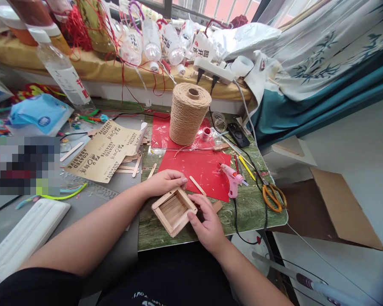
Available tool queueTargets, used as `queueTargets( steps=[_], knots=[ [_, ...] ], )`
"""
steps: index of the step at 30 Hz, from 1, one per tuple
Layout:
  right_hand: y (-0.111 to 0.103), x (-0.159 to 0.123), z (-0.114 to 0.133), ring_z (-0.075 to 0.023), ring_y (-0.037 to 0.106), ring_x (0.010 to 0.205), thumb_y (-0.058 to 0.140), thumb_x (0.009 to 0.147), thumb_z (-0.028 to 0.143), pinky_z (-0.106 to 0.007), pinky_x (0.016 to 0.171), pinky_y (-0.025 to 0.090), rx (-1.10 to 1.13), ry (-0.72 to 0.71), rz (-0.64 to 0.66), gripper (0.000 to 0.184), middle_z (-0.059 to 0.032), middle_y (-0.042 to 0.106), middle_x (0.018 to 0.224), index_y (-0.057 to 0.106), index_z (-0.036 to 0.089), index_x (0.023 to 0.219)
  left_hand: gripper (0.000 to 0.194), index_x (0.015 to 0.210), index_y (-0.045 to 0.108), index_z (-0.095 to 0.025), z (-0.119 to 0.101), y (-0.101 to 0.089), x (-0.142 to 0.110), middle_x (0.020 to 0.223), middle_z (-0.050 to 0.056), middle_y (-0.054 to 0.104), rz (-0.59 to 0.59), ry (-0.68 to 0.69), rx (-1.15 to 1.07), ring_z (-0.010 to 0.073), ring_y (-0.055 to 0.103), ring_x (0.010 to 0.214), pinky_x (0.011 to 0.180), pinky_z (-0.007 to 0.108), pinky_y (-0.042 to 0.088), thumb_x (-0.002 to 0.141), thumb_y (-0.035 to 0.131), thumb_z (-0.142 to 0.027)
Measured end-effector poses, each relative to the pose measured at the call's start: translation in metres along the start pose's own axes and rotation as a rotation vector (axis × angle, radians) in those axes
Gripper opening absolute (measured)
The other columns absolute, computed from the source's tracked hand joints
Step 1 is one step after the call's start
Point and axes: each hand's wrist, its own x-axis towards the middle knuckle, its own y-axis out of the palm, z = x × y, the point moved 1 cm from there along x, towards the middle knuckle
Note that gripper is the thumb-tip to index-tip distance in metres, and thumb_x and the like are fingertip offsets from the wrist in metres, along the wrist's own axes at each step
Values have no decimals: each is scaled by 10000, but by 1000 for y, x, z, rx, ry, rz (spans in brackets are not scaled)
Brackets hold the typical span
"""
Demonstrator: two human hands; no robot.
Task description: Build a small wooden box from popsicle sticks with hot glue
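Note:
A small square box built from wooden craft sticks is tilted toward me above the table's front edge, its open top facing up. My right hand grips its right corner, thumb on the rim and fingers along the side. Behind the far rim, my left hand is closed, thumb and fingertips pinched together; whatever is between them is hidden. A loose craft stick lies on red paper just past my hands. To the right rests a pink hot glue gun.
A large twine spool stands behind the red paper. Orange-handled scissors lie at the right edge, near the glue gun's black cord. Sandpaper sheets and more craft sticks are on the left. A white keyboard lies by my left arm.

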Motion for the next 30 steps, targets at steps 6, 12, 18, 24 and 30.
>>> queueTargets(
  steps=[6,12,18,24,30],
  knots=[
    [4,-3,-5,-287,601,1318,647,1021,377,-479,1129,508,49,32,-4,459,-103,592,1434,543,320,1465,428,849,679,-165,0,1,0,822,13,649,-16,-13,-58,142,567,746,720,251,467,968,633,-574],
    [5,-2,-5,-295,608,1315,655,1013,380,-494,1129,507,93,58,7,496,-107,599,1436,518,317,1486,439,848,671,-161,-1,2,-2,797,5,630,-21,-35,-80,136,551,724,711,254,455,953,653,-586],
    [1,4,0,-282,611,1300,654,1005,364,-467,1115,516,96,47,25,499,-100,598,1428,526,312,1484,414,848,664,-157,-1,3,-2,810,-3,647,-29,-21,-126,130,565,739,742,255,454,952,681,-557],
    [0,11,2,-288,610,1287,658,984,335,-472,1117,512,78,19,70,478,-97,616,1402,570,303,1453,437,839,660,-150,-3,2,-3,812,1,653,-24,-17,-95,132,572,736,736,258,460,946,683,-574],
    [2,17,3,-298,613,1288,673,963,344,-474,1090,531,73,20,87,522,-104,604,1435,554,304,1469,426,861,633,-162,-4,3,-2,826,-4,646,-31,-4,-117,137,581,756,752,267,471,939,686,-577]
  ],
)
